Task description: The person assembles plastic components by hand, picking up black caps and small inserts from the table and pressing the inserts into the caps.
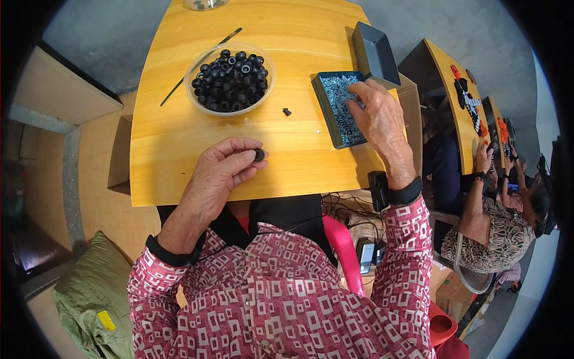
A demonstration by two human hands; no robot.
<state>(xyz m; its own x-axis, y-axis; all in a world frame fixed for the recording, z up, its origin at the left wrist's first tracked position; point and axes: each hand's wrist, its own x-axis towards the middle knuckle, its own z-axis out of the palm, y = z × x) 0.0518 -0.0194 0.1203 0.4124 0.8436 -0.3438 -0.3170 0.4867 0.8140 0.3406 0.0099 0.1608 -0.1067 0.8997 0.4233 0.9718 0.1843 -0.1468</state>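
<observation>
Between thumb and fingers, my left hand [227, 164] pinches a small round black piece [259, 155] near the table's front edge. It resembles the many hollow, rounded black pieces [230, 84] heaped in a clear round bowl [270, 90] further away. My right hand [379, 113] is over a dark rectangular tray [330, 119] filled with tiny shiny bluish-silver parts [341, 99]. The thumb and forefinger are bent and apart, with nothing visible between them. One small black piece [287, 112] lies on the wooden table [293, 173] between bowl and tray.
An empty dark tray [376, 51] stands at the far right edge. A thin dark rod [179, 84] lies beside the bowl. Part of another clear container [205, 4] shows at the far edge. To the right, another person [493, 233] sits at a separate table [451, 90].
</observation>
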